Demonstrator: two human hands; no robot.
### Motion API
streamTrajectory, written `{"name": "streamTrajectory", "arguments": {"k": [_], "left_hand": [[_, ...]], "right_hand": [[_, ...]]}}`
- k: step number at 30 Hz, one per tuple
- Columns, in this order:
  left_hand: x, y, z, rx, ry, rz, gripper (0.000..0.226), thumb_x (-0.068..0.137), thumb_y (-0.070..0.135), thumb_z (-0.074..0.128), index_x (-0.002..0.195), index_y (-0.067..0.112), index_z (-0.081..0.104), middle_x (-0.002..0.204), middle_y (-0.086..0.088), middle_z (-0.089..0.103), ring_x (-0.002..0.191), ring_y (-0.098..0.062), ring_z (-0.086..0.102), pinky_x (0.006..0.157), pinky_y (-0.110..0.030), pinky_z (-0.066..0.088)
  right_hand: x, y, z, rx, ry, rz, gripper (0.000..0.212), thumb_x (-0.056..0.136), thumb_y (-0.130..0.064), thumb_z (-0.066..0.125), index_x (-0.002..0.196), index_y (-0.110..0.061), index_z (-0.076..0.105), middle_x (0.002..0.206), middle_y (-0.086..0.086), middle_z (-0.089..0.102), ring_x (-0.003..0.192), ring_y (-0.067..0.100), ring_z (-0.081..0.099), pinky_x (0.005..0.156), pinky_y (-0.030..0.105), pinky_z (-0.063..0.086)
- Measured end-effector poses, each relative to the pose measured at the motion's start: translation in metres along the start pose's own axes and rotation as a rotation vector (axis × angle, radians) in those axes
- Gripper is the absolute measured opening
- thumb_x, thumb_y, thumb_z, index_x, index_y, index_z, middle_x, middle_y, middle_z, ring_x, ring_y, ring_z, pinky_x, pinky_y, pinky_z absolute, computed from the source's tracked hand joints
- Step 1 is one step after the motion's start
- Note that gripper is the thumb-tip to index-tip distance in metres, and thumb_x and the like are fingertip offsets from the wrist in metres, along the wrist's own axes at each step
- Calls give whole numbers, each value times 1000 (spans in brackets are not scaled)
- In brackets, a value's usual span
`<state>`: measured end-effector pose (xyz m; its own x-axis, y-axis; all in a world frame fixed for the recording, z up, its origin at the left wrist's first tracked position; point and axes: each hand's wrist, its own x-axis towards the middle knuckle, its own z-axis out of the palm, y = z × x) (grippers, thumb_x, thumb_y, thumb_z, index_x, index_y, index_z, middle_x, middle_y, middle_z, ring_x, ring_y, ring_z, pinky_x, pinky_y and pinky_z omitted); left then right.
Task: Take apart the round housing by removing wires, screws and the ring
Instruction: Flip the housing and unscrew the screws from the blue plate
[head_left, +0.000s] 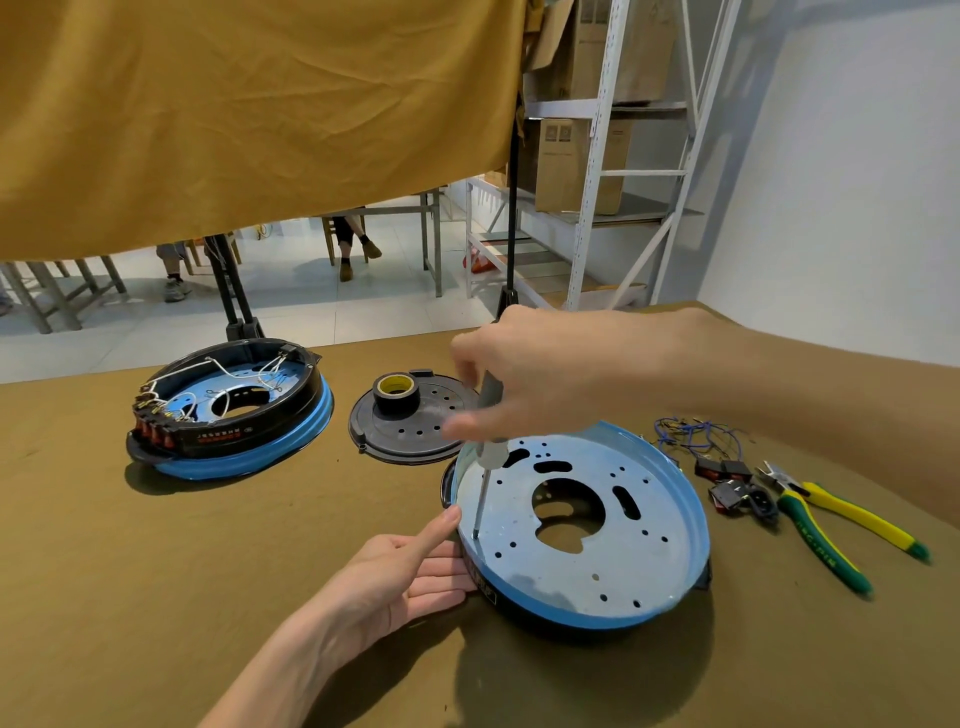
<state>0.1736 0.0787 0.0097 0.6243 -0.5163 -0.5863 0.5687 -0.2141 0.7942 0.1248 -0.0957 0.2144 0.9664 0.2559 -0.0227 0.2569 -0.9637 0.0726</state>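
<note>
A round housing (639, 587) with a blue rim and a perforated metal plate lies in front of me, tilted slightly. My right hand (524, 374) grips a screwdriver (488, 447) by its grey handle. The screwdriver tip stands on a screw (475, 533) near the plate's left edge. My left hand (415, 566) rests against the housing's left side with straight fingers, its forefinger along the rim. A second housing (234, 415) with white wires and red switches inside sits at the left.
A black perforated cover (415, 431) carries a roll of black tape (396, 392) behind the housing. Removed blue wires (691, 434), black switches (732, 483) and green-yellow pliers (826, 525) lie at the right. A yellow cloth hangs behind the table.
</note>
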Motion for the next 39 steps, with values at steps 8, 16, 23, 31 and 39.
{"name": "streamTrajectory", "arguments": {"k": [8,16,23,31,39], "left_hand": [[2,0,-1,5,-3,1,79,59,54,85,115,0,68,101,-19,79,93,-29,79,75,-35,66],[4,-2,-3,5,-15,16,81,58,55,87,114,0,69,101,-19,79,94,-29,78,73,-34,65],[5,-3,-4,10,-26,21,85,55,57,87,115,0,68,103,-19,79,95,-28,78,72,-32,65],[7,-3,-5,19,-25,11,88,51,58,89,115,1,69,103,-19,79,95,-29,78,69,-32,64],[8,-3,-5,32,-21,23,88,50,58,88,114,1,69,102,-19,79,94,-30,78,71,-33,65]], "right_hand": [[0,-3,-6,204,-84,-197,34,84,-15,77,114,-23,64,92,-9,65,86,13,64,75,41,58],[3,-3,-1,-1,48,-114,22,94,-39,69,105,-19,65,83,-7,70,79,13,67,63,33,56],[-4,-4,2,-116,80,-64,46,89,-65,63,103,-21,56,68,-7,56,58,10,54,45,28,37],[-8,-2,-4,229,-72,-112,40,83,-32,81,117,-28,60,93,-10,66,84,10,64,73,38,59],[-11,-5,-2,155,1,-123,21,92,-30,72,110,-21,64,92,-6,69,81,13,65,68,29,56]]}}
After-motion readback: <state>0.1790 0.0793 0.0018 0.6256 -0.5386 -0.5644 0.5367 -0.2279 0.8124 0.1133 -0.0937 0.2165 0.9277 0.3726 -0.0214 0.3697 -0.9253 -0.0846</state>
